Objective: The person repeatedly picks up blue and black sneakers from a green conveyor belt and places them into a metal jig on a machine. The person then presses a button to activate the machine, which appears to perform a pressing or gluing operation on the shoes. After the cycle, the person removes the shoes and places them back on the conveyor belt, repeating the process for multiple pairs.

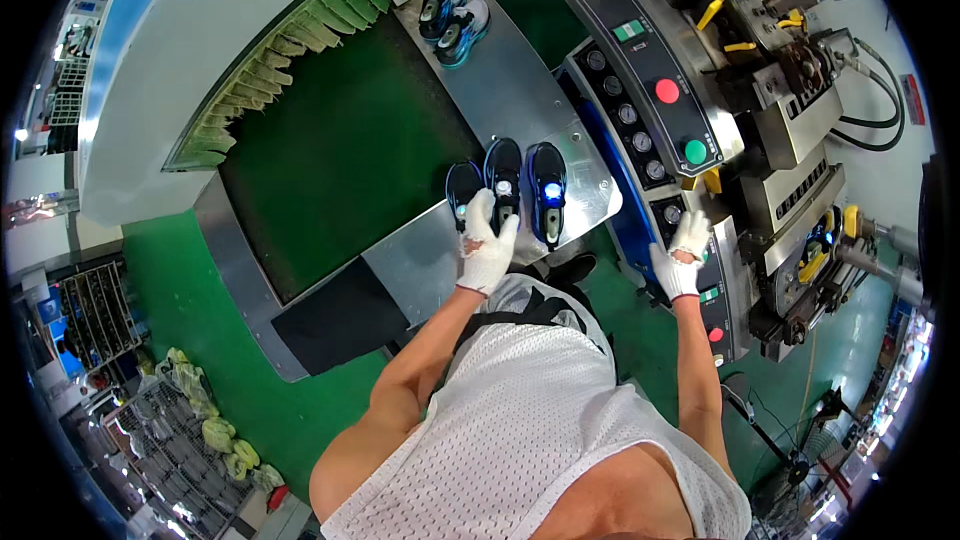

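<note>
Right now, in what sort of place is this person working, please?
Most likely a shoe factory: dark shoes stand on a metal ledge, a fringed curtain edges a white machine, and a control panel carries red and green buttons.

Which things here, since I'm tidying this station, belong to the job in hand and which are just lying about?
Likely the job:
- three dark shoes at the left hand
- machine beside the right hand

Probably lying about:
- black sheet on the metal table
- yellow-green bundles, lower left
</note>
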